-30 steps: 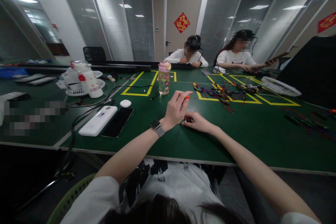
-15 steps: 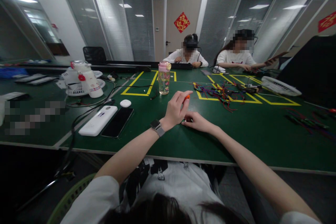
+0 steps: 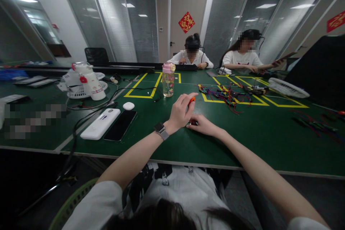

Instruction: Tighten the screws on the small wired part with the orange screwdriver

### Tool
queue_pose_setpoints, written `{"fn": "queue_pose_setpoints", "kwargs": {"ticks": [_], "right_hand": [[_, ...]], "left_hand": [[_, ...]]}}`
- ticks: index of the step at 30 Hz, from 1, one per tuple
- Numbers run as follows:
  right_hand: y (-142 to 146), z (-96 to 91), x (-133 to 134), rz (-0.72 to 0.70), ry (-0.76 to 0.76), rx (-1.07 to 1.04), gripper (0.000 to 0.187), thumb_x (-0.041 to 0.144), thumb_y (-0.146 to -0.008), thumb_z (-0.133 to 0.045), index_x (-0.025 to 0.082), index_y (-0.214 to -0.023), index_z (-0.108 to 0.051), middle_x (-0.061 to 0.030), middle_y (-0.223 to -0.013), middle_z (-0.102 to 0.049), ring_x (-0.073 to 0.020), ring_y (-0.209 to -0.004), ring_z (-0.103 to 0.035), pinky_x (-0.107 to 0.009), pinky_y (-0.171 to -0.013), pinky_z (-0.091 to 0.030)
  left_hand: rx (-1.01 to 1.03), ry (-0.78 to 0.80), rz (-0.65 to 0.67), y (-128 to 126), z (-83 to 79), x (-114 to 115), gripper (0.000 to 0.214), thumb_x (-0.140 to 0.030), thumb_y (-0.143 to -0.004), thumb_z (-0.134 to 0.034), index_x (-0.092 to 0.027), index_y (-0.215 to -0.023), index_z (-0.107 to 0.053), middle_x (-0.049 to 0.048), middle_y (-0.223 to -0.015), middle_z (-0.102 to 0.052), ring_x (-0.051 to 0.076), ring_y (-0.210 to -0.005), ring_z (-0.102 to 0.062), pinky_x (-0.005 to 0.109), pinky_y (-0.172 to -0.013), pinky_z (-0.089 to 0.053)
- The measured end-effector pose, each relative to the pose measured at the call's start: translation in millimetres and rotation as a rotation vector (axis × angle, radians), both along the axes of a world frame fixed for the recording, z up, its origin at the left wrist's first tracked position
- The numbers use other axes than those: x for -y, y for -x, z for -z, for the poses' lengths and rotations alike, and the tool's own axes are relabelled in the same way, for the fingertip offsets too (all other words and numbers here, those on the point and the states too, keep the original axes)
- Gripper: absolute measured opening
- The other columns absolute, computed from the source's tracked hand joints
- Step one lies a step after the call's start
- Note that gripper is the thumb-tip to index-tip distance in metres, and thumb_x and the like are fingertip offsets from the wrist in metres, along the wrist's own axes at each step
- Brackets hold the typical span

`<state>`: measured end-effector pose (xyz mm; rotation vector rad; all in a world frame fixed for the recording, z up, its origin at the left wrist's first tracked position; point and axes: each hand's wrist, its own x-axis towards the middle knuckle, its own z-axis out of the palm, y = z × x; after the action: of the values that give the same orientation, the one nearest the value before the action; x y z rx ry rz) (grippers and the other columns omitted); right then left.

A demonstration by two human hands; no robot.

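Little has been moved since the earlier frame: only the head of the co-worker opposite, well beyond both hands, has been shifted slightly leftward, while both hands have been kept in place.

By the left grip, raised above the table, an orange piece is held; it is closed in by the fingers, and most of it is hidden by the hand. A raised hold of this kind seems to be chosen so that the piece can be guided from above. Just beside, lower and to the right, the right grip is rested on the table, with its fingers curled about a small thing, mostly covered. Whether that thing is pinched or merely steadied cannot be told; steadying is suggested by the low wrist.

On the left wrist a watch is worn, clear of the fingers. Well to the left of the left grip, a black phone, a white power bank and a white case are laid close together, apparently set aside so that room is left. Beyond the left grip, a pink-lidded bottle is stood upright. Beyond the right grip, tangled wires are heaped across yellow tape, presumably kept apart from the hands.
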<state>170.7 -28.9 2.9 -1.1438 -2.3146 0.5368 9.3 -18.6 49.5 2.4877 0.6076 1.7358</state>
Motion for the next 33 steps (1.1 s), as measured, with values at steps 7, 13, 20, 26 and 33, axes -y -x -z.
{"fn": "queue_pose_setpoints", "kwargs": {"ticks": [7, 13, 20, 26, 33], "right_hand": [[0.3, -1.3, 0.1, 0.004, -0.006, 0.023, 0.008, 0.024, -0.081, -0.060, 0.016, -0.080, -0.060, 0.0003, -0.068, -0.055, -0.0133, -0.062, -0.048, -0.025, -0.059, -0.038], [-0.4, 0.5, -1.1, 0.002, -0.003, 0.017, 0.009, 0.025, -0.081, -0.060, 0.015, -0.080, -0.060, 0.0001, -0.069, -0.055, -0.0137, -0.062, -0.048, -0.025, -0.059, -0.037], [0.3, -2.6, 0.7, 0.003, -0.002, 0.021, 0.008, 0.024, -0.081, -0.060, 0.015, -0.081, -0.061, -0.0002, -0.069, -0.057, -0.0138, -0.063, -0.049, -0.025, -0.060, -0.038], [-0.2, -1.7, 0.6, 0.007, -0.010, 0.018, 0.008, 0.024, -0.081, -0.061, 0.015, -0.081, -0.061, 0.0001, -0.068, -0.057, -0.0137, -0.062, -0.049, -0.025, -0.059, -0.038], [-0.5, -0.8, -0.3, 0.007, -0.006, 0.018, 0.008, 0.024, -0.081, -0.062, 0.016, -0.081, -0.062, 0.0002, -0.067, -0.057, -0.0135, -0.062, -0.049, -0.025, -0.059, -0.038]], "left_hand": [[0.019, 0.008, 0.003, 0.5, -0.1, 0.6, 0.035, -0.025, -0.100, -0.028, -0.017, -0.127, -0.049, 0.0084, -0.107, -0.057, 0.017, -0.098, -0.054, 0.032, -0.088, -0.045], [0.026, 0.012, 0.001, 0.3, 0.7, -0.7, 0.036, -0.023, -0.100, -0.028, -0.016, -0.129, -0.048, 0.0088, -0.106, -0.057, 0.017, -0.098, -0.053, 0.031, -0.088, -0.045], [0.014, -0.003, -0.036, 0.0, 0.1, -0.7, 0.033, -0.025, -0.100, -0.031, -0.017, -0.126, -0.049, 0.0079, -0.103, -0.057, 0.017, -0.096, -0.054, 0.031, -0.086, -0.046], [0.047, -0.009, -0.037, -1.0, 1.5, -1.3, 0.030, -0.025, -0.098, -0.037, -0.018, -0.123, -0.052, 0.0066, -0.100, -0.056, 0.016, -0.094, -0.053, 0.030, -0.083, -0.046], [0.031, -0.008, -0.048, -0.6, 0.9, -0.7, 0.029, -0.025, -0.098, -0.036, -0.018, -0.122, -0.052, 0.0068, -0.100, -0.056, 0.016, -0.093, -0.053, 0.029, -0.082, -0.046]]}}
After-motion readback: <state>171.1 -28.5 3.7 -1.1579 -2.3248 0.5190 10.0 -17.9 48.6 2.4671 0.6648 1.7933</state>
